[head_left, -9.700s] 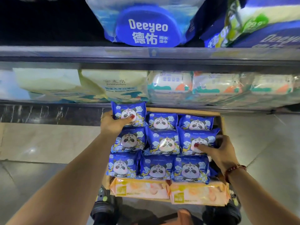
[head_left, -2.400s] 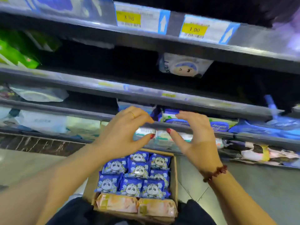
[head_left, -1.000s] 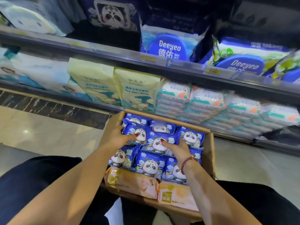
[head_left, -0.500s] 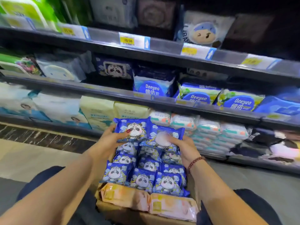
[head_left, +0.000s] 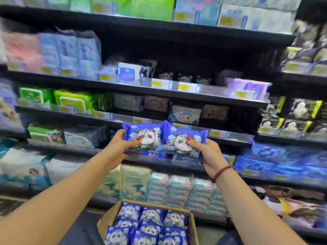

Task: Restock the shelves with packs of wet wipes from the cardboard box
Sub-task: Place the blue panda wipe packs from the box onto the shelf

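Note:
My left hand (head_left: 121,144) grips a blue panda-print wet wipes pack (head_left: 143,137), thumb on its front. My right hand (head_left: 208,152) grips a second blue panda pack (head_left: 184,140) right beside it. Both packs are raised side by side at mid height in front of the dark shelves (head_left: 177,94), with more packs stacked under them. Below, the open cardboard box (head_left: 108,218) holds several more blue panda packs (head_left: 150,225).
Shelves run the full width, filled with green, white, blue and purple wipe packs. Yellow price tags (head_left: 184,87) line the shelf edges. A row of panda packs (head_left: 184,78) sits deep on an upper shelf. Stacked small white packs (head_left: 180,188) fill the bottom shelf behind the box.
Both hands took panda packs out of the box and lifted them from just above it up to mid-shelf height. My view tilted upward, so higher shelves now show.

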